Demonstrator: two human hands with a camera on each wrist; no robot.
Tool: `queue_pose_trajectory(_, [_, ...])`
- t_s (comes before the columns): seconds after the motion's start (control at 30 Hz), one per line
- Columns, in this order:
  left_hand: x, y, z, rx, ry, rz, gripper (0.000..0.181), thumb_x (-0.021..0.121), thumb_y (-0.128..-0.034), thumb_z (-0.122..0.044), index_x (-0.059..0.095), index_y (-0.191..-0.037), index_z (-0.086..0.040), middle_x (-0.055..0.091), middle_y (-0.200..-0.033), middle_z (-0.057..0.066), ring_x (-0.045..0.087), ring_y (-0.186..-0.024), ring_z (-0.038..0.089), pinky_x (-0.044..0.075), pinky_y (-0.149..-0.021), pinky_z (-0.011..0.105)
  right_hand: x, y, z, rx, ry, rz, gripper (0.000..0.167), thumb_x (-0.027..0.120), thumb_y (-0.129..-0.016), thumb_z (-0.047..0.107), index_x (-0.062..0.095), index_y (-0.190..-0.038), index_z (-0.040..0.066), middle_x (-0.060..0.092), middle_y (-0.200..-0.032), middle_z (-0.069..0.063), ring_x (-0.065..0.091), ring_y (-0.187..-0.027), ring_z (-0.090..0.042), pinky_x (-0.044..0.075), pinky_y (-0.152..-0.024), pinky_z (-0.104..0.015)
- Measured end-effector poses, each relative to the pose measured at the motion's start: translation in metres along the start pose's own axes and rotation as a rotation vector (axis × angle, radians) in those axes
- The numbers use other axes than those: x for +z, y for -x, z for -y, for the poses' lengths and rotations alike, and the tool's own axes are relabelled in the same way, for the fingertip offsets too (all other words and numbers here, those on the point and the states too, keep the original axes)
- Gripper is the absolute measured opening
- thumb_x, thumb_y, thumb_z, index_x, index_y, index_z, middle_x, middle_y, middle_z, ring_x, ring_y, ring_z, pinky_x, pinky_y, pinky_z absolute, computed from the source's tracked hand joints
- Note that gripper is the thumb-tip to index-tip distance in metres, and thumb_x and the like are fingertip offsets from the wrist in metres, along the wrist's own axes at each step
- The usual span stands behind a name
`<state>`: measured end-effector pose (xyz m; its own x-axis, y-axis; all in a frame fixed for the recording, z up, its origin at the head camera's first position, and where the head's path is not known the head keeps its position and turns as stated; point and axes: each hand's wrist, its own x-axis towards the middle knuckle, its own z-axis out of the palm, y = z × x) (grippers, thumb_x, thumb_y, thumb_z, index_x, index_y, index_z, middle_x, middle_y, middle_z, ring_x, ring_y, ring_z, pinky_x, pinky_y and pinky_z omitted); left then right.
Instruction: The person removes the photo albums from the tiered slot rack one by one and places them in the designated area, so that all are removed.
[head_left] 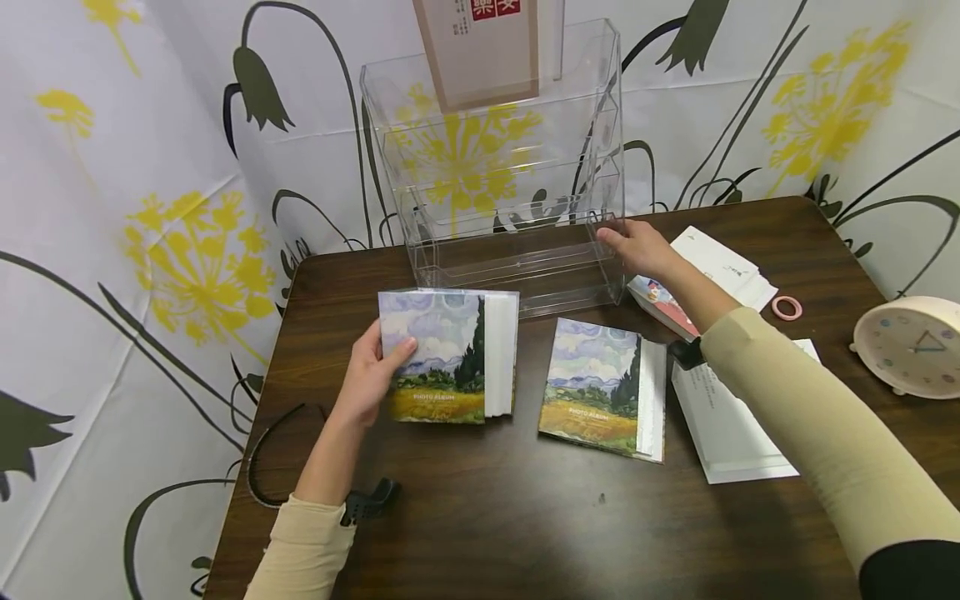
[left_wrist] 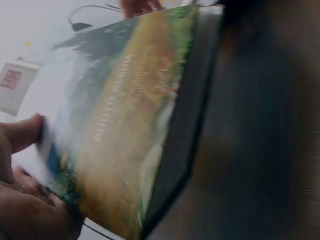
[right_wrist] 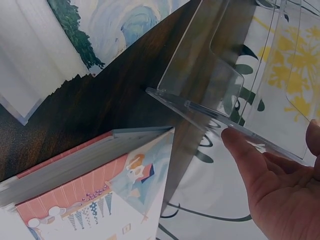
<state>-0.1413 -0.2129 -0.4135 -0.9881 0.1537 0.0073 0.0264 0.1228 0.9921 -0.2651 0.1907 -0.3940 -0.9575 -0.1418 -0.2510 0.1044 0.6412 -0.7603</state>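
My left hand (head_left: 363,379) holds a photo album (head_left: 435,358) by its left edge, thumb on the painted cover and fingers behind. In the left wrist view the album (left_wrist: 120,115) is tilted, its lower edge off the dark table. Toward the back stands a tiered clear acrylic rack (head_left: 517,265). My right hand (head_left: 641,247) grips the right side panel of this rack; in the right wrist view thumb and fingers sit about the panel's edge. A second, matching photo album (head_left: 592,383) lies on the table between my arms.
A beige framed card (head_left: 483,58) rests in the rack's top tier. On the right are white books (head_left: 720,262), a white box-like item (head_left: 738,425) under my forearm, a pink ring (head_left: 787,308) and a round clock (head_left: 911,346). A black cable (head_left: 255,467) lies at left.
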Motion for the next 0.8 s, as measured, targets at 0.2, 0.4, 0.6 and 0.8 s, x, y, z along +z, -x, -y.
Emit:
queue_pose_trajectory(0.2, [-0.003,0.013,0.028,-0.197,-0.036,0.039,0.044,0.059,-0.0997,-0.016,0.046,-0.138,0.0,0.064,-0.102,0.01,0.063,-0.085,0.016,0.052,-0.076,0.028,-0.001,0.001,-0.001,-0.01,-0.002,-0.005,0.068,0.04,-0.104,0.045,0.032,-0.149,-0.006,0.042,-0.142,-0.031,0.054,-0.115,-0.048,0.048,-0.093,-0.054])
queue_pose_trajectory(0.4, [0.002,0.011,0.037,-0.319,-0.104,0.057,0.041,0.058,-0.1002,-0.019,0.048,-0.134,0.001,0.061,-0.103,0.012,0.06,-0.084,0.018,0.049,-0.077,0.031,-0.001,0.002,-0.001,-0.003,-0.016,0.005,0.068,0.04,-0.105,0.044,0.031,-0.148,-0.007,0.04,-0.144,-0.031,0.053,-0.117,-0.048,0.047,-0.094,-0.054])
queue_pose_trajectory(0.6, [0.008,0.005,0.034,-0.411,-0.156,0.093,0.038,0.059,-0.099,-0.018,0.052,-0.13,0.002,0.06,-0.104,0.013,0.058,-0.082,0.019,0.048,-0.074,0.032,-0.001,0.0,-0.003,0.004,-0.056,0.007,0.067,0.041,-0.105,0.043,0.03,-0.149,-0.006,0.039,-0.145,-0.031,0.049,-0.122,-0.048,0.048,-0.093,-0.052])
queue_pose_trajectory(0.8, [0.01,-0.007,0.046,-0.44,-0.208,0.055,0.038,0.067,-0.0944,-0.022,0.06,-0.124,0.003,0.065,-0.093,0.011,0.062,-0.072,0.018,0.051,-0.068,0.03,-0.001,0.0,-0.002,0.011,-0.094,0.016,0.067,0.043,-0.104,0.041,0.027,-0.151,-0.005,0.037,-0.147,-0.031,0.044,-0.128,-0.047,0.048,-0.093,-0.05])
